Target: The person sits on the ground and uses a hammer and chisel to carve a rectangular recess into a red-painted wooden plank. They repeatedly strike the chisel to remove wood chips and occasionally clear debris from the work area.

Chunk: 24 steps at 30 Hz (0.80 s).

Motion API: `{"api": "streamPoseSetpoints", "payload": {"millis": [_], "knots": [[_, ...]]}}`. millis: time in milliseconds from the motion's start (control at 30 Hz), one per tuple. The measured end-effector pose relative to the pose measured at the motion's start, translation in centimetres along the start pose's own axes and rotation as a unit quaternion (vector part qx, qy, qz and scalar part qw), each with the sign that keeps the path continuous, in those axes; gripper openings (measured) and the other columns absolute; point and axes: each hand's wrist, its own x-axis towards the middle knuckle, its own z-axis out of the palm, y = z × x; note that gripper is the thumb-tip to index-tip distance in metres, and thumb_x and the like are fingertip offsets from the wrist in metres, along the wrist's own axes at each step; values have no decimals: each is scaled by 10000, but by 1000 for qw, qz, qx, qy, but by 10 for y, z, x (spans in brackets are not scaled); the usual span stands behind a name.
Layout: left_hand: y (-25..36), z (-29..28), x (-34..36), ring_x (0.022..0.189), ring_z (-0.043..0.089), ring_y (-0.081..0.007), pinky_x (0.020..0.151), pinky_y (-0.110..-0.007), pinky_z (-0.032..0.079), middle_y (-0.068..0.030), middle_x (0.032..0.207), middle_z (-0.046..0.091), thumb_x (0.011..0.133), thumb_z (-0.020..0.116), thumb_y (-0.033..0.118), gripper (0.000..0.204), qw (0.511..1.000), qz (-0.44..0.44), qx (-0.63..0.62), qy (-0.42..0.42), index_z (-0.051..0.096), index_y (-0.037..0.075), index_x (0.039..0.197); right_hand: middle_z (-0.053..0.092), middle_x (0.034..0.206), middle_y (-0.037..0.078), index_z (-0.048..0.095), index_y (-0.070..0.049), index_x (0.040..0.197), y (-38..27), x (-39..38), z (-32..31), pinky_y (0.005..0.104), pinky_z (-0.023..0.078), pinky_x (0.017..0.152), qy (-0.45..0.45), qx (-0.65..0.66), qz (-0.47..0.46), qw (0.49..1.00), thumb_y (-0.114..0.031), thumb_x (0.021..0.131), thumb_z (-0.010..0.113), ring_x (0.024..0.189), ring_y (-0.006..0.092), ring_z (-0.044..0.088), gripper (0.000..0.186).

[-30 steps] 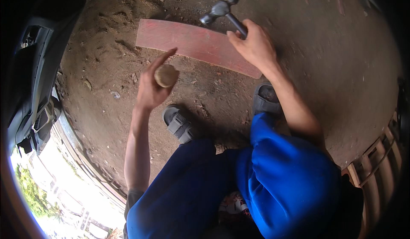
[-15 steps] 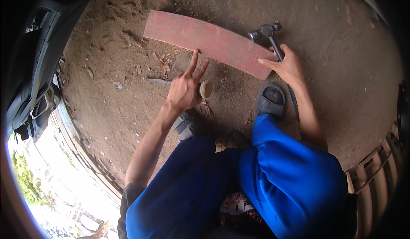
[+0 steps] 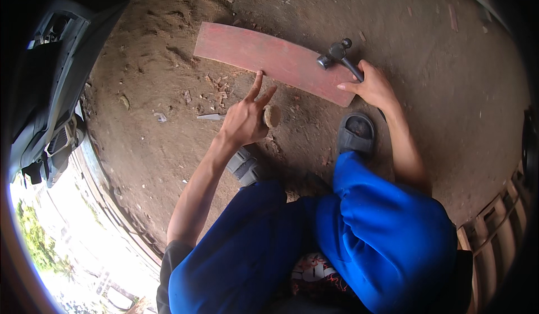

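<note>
My left hand (image 3: 242, 122) grips a tool with a round, pale handle end (image 3: 272, 116) and a narrow metal blade (image 3: 209, 116) pointing left. Two of its fingers stretch forward, one touching the near edge of a long, faded red, slightly curved board (image 3: 247, 48) lying on the dirt. My right hand (image 3: 373, 86) holds a ball-peen hammer (image 3: 337, 52) by its dark handle, with the head over the right part of the board and my thumb at the board's right end.
Dark sandals (image 3: 354, 131) and blue-clad legs (image 3: 387, 230) are below my hands on the dirt ground (image 3: 146, 134). Dark vehicle-like bodywork (image 3: 67, 84) lines the left side, with bright daylight beyond. Wooden slats (image 3: 499, 232) stand at the lower right.
Both hands have moved rightward since a second ago, my left toward the board's near edge. In the last half second the hammer head has swung left over the board.
</note>
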Motion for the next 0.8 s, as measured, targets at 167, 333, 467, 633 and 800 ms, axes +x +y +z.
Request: {"api": "streamPoseSetpoints", "payload": {"millis": [167,333,467,633,800], "knots": [[3,-5,-1,913,727,-424,713,-429,628,-248,1647,193,548,713,29,1015,1000,13,20,-1,470,190,1520,688,926,178,615,20,1009,-3,0,-2,399,511,794,-1,0,0,1000,-344,695,919,879,268,683,569],[2,-9,-5,985,716,-419,765,-439,629,-235,1606,307,564,718,32,995,1000,-9,0,-18,476,203,1514,665,852,162,591,7,943,-3,-7,-3,393,500,756,-11,26,2,1000,-258,732,893,824,254,667,453],[-6,-10,-17,1046,699,-408,839,-489,618,-188,1522,475,608,677,51,931,993,50,-95,55,479,198,1506,657,842,170,567,9,924,-10,-32,-6,415,496,749,-7,60,-54,997,-189,780,844,799,278,660,370],[-27,-36,-62,841,724,-224,753,-385,643,-144,1371,630,733,676,71,675,964,87,-166,187,570,115,1399,662,814,173,550,-5,888,-30,-78,-14,415,501,723,-76,69,-102,990,-178,801,822,788,279,675,335],[-33,-86,-112,521,545,-55,475,-194,485,-226,1141,709,893,505,-91,482,847,81,-367,377,543,22,1360,656,766,175,557,-14,876,-49,-91,-3,415,482,649,-289,85,-113,947,-208,851,787,729,285,668,302]]}}
